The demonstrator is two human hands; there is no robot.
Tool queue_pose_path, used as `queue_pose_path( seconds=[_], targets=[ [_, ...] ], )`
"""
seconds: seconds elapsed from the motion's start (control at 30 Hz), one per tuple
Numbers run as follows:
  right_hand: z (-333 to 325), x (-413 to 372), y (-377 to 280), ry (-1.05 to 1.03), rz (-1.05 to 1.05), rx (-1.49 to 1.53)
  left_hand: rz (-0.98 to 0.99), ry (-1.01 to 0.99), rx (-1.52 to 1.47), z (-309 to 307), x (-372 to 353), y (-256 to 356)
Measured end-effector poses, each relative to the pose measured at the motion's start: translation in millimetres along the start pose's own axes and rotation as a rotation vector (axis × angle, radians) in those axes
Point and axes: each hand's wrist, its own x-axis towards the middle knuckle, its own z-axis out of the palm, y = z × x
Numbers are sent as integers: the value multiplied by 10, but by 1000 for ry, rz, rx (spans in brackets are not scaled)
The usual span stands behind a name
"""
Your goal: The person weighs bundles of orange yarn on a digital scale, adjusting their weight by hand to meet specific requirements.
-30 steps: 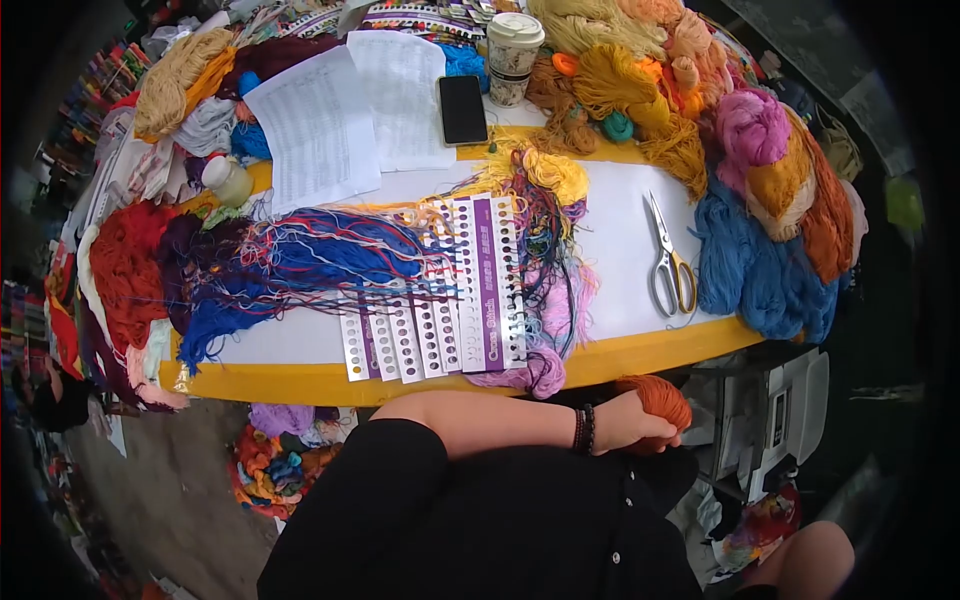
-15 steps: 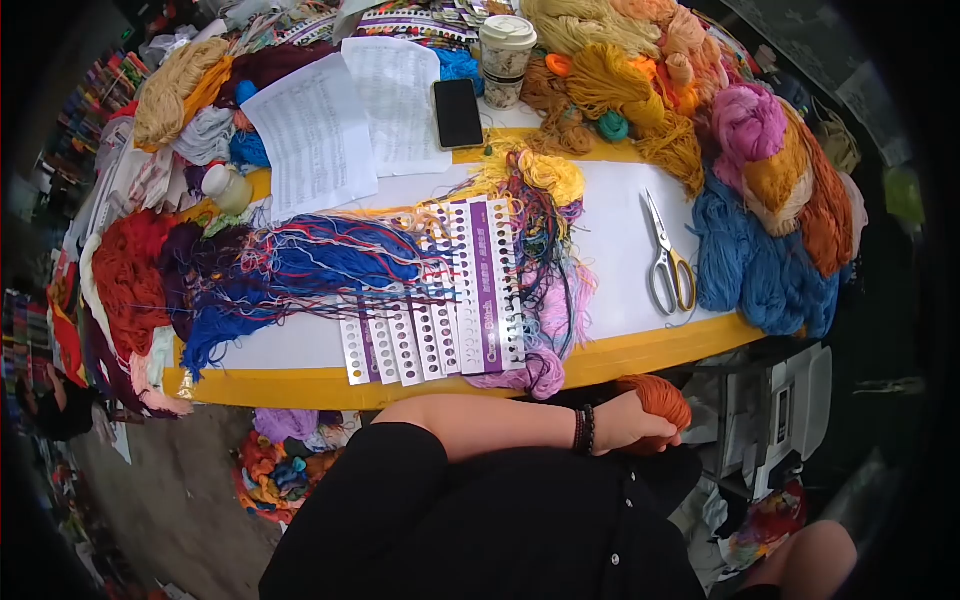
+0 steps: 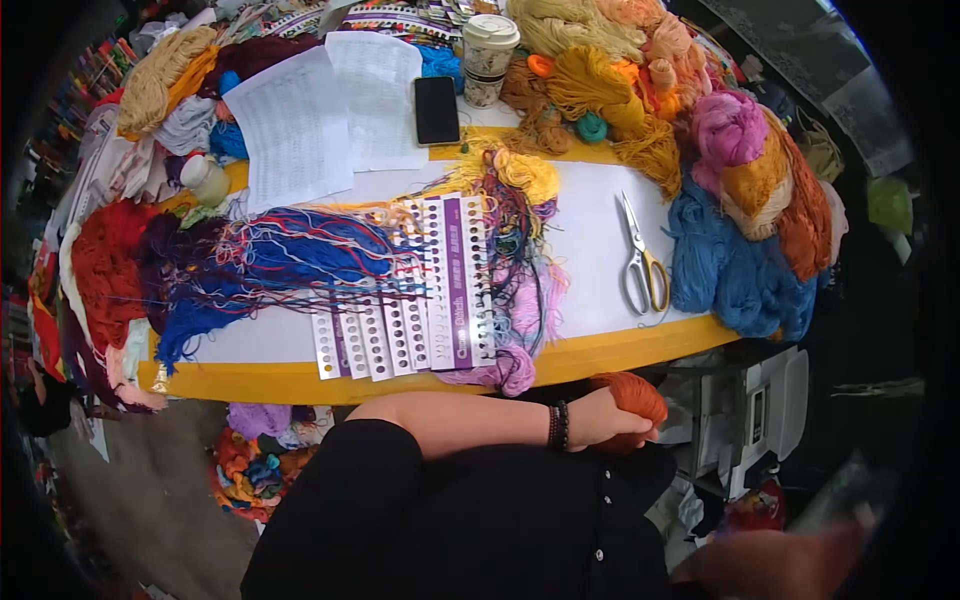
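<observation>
My left hand (image 3: pixel 600 418), with dark beaded bracelets at its wrist, is closed round a bundle of rust-orange yarn (image 3: pixel 638 400) just below the table's front edge. At the lower right my right hand (image 3: pixel 845 540) is smeared by motion, and its fingers cannot be made out. On the table, punched cards with purple strips (image 3: pixel 455 280) carry threads; blue, red and white strands (image 3: pixel 310 250) trail left from them. Scissors (image 3: pixel 641 265) with one golden handle lie to the right of the cards, their blades pointing away from me.
Printed sheets (image 3: pixel 290 130), a black phone (image 3: pixel 436 111) and a lidded paper cup (image 3: pixel 489 60) are at the back. Blue yarn (image 3: pixel 740 260) and other skeins line the right side, red yarn (image 3: pixel 112 265) the left. A grey drawer unit (image 3: pixel 745 415) stands below the right edge.
The whole view has shifted, so the table's things appear slightly further left. My right arm has swung outward at the lower right. My left hand still holds the orange yarn.
</observation>
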Motion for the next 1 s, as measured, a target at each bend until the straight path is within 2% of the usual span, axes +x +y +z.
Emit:
queue_pose_path(
  seconds=[0.03, 0.07, 0.1, 0.13, 0.17, 0.2, 0.23, 0.27, 0.37, 0.4, 0.43, 0.47, 0.5, 0.53, 0.57, 0.63, 0.73, 0.83, 0.9, 1.0],
  targets=[
    [412, -622, 73, -4, 451, -122, 30, 11, -16, -2, 20, -6],
    [561, -843, 38, -337, 690, 2, 57, 22, -30, 2, 28, -4],
    [622, -1118, 80, -607, 850, -94, 100, 13, -49, 27, 23, 35],
    [686, -1447, 140, -733, 1007, 54, 159, 25, 7, 52, 28, 73],
    [721, -1726, 140, -814, 1317, 209, 217, 37, 63, 74, 48, 91],
    [798, -1857, 67, -828, 1368, 293, 274, 70, 141, 63, 101, 59],
    [819, -1980, 36, -798, 1500, 448, 234, 60, 86, 93, 118, 85],
    [837, -2025, 22, -763, 1537, 573, 192, 51, 30, 129, 128, 115],
    [862, -2083, 10, -689, 1565, 694, 169, 38, 57, 232, 187, 122],
    [853, -2109, 23, -678, 1581, 649, 126, -18, 40, 200, 240, 77],
    [794, -2123, 71, -807, 1549, 484, 22, -43, -15, 227, 248, 112],
    [778, -2033, 88, -836, 1602, 439, -58, -67, -70, 264, 264, 143],
    [750, -2142, 85, -678, 1725, 610, -42, -94, -11, 257, 318, 110],
    [694, -2189, 116, -729, 1592, 560, -28, -89, 61, 300, 358, 112],
    [680, -2274, 112, -641, 1571, 621, -115, -87, 79, 408, 348, 216],
    [580, -2096, 112, -561, 1616, 699, -68, -99, 134, 476, 411, 212],
    [488, -2136, 128, -302, 1697, 810, -52, -153, 272, 573, 522, 278],
    [388, -2276, 156, -230, 1737, 814, -81, 41, 239, 725, 548, 196],
    [331, -2309, 164, -157, 1735, 821, -88, 44, 265, 772, 595, 127],
    [222, -2371, 196, -166, 1775, 847, -93, 43, 276, 837, 664, 30]
  ],
)
